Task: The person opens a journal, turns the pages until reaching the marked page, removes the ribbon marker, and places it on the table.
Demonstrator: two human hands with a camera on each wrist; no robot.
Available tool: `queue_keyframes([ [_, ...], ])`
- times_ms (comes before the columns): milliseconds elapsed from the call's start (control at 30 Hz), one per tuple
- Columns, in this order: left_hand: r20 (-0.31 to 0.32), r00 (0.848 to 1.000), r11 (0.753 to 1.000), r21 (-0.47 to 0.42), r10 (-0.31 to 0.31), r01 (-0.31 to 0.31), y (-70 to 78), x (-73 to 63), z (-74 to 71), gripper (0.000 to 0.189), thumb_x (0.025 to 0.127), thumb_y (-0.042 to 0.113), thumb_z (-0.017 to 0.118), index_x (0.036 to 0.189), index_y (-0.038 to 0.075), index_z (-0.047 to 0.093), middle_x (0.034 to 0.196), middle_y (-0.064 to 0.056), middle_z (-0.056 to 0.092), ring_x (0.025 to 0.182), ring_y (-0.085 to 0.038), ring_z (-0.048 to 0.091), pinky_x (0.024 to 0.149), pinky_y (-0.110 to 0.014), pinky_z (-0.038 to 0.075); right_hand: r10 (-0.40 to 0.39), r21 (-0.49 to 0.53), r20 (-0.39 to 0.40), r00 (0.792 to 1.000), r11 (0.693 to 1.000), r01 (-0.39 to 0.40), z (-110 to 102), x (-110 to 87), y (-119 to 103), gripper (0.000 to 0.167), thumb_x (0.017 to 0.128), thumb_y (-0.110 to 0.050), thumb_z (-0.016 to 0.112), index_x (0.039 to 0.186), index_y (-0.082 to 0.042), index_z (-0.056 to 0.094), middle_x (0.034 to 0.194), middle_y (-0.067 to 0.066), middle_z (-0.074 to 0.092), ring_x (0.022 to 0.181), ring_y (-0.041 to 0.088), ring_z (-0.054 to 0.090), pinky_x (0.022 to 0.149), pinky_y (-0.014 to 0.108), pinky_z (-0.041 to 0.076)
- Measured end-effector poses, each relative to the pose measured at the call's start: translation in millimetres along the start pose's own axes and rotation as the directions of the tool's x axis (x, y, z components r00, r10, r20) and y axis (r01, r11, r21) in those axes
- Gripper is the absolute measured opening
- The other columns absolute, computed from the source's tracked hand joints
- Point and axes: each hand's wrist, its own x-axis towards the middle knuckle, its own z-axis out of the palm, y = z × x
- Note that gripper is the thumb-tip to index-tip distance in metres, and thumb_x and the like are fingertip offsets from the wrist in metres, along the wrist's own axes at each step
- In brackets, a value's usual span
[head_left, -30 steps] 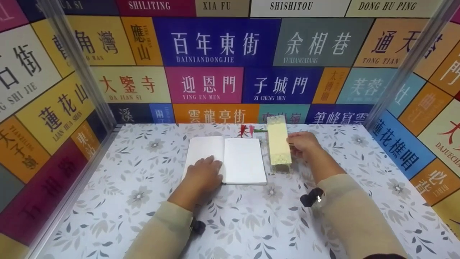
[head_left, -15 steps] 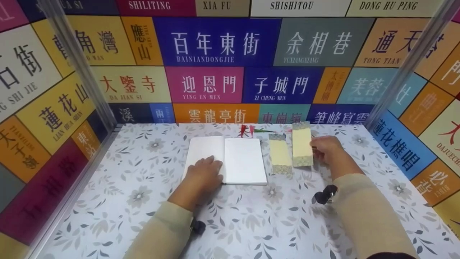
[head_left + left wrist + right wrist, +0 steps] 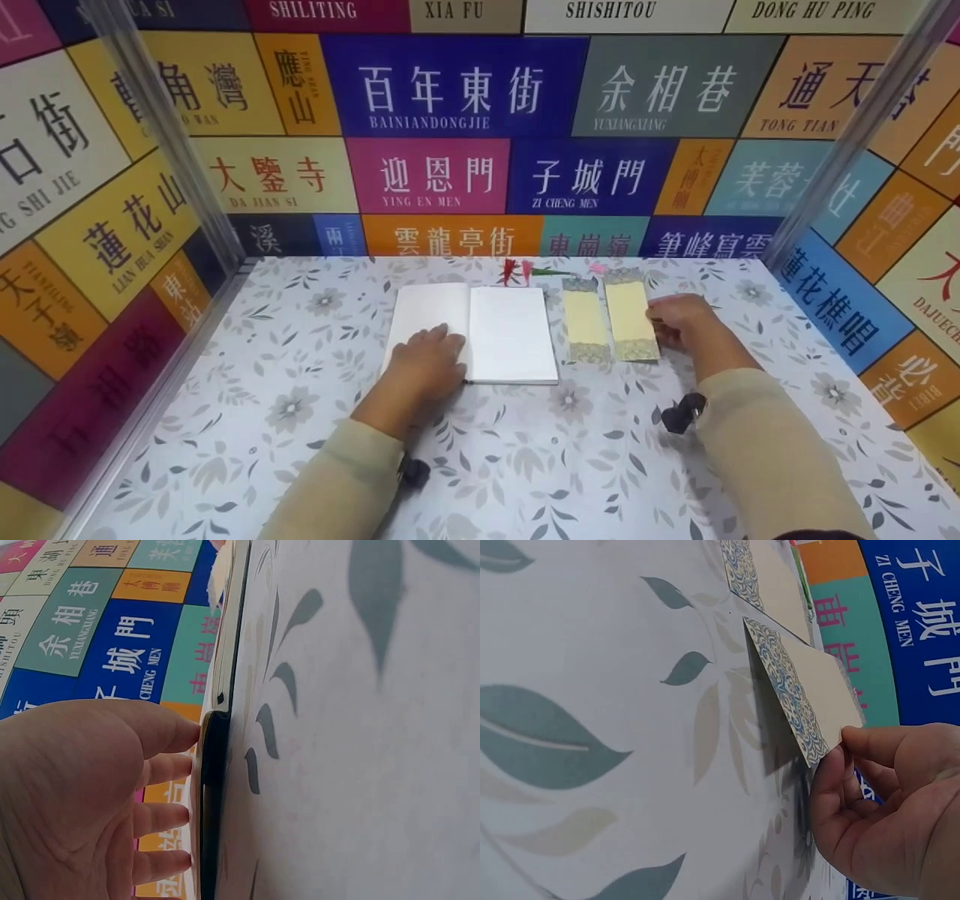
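An open notebook [image 3: 514, 337] with blank white pages lies on the table. My left hand [image 3: 427, 361] rests on its left page near the lower edge; in the left wrist view the fingertips [image 3: 174, 862] touch the page with fingers extended. My right hand [image 3: 682, 316] pinches the right edge of a cream bookmark [image 3: 630, 315] with patterned bands at both ends. The right wrist view shows that bookmark tilted, its near end raised off the cloth. A second, similar bookmark [image 3: 585, 319] lies flat between it and the notebook.
Behind the notebook lie a red tassel [image 3: 509, 272], a pink tassel [image 3: 526, 271] and a thin green strand [image 3: 551, 272]. Another pink piece [image 3: 598, 268] shows behind the bookmarks. Sign-printed panels [image 3: 435, 176] stand along the back and both sides of the flower-patterned table [image 3: 480, 465].
The right hand has carried the bookmark to the right and lowered it beside the second one, which was mostly covered at first. The left hand and notebook have stayed put.
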Motion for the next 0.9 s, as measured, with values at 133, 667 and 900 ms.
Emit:
queue_keyframes([
  [133, -0.003, 1.000, 1.000, 0.011, 0.006, -0.006, 0.8, 0.1, 0.0, 0.059, 0.109, 0.044, 0.052, 0.164, 0.025, 0.044, 0.177, -0.005, 0.034, 0.163, -0.037, 0.033, 0.130, -0.067, 0.031, -0.007, 0.013, 0.012, 1.000, 1.000, 0.007, 1, 4.6, 4, 0.047, 0.104, -0.008, 0.060, 0.151, -0.005, 0.054, 0.079, -0.007, 0.066, 0.070, 0.006, 0.063, 0.066, 0.021, 0.059],
  [667, -0.014, 1.000, 0.999, 0.050, 0.018, -0.018, 0.4, 0.1, 2.2, 0.059, 0.109, 0.044, 0.050, 0.164, 0.023, 0.045, 0.176, -0.007, 0.036, 0.162, -0.038, 0.036, 0.127, -0.067, 0.036, -0.045, -0.063, -0.068, 0.997, 0.997, 0.041, 8, 1.8, -1, 0.053, 0.104, -0.017, 0.065, 0.155, -0.009, 0.055, 0.083, -0.005, 0.068, 0.064, 0.007, 0.062, 0.059, 0.023, 0.055],
  [900, -0.002, 1.000, 0.999, 0.037, 0.009, -0.009, 0.0, 0.9, 0.7, 0.059, 0.109, 0.044, 0.050, 0.164, 0.024, 0.044, 0.176, -0.006, 0.035, 0.162, -0.037, 0.035, 0.129, -0.068, 0.034, -0.220, -0.197, -0.082, 0.972, 0.960, 0.200, 21, -10.9, -10, 0.051, 0.103, -0.031, 0.067, 0.148, -0.010, 0.061, 0.105, 0.007, 0.067, 0.078, 0.016, 0.064, 0.068, 0.030, 0.057],
])
